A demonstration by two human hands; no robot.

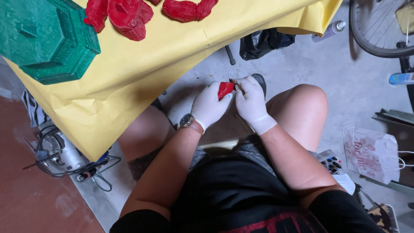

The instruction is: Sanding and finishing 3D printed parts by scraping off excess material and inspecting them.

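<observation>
Red piece (225, 89) pinched between gloved left hand (210, 105) and right hand (250, 101), fingers curled, wrists over lap.

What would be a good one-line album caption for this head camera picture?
Seated person's gloved left hand and right hand hold a small red piece over the floor, beside a yellow-covered table.

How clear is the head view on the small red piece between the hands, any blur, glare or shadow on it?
Head view: the small red piece is sharp enough to see but small, its surface detail unreadable; the left hand and right hand in white gloves are evenly lit, no glare; the yellow paper throws a soft shadow on the floor beneath; slight wide-angle stretch at the edges.
</observation>
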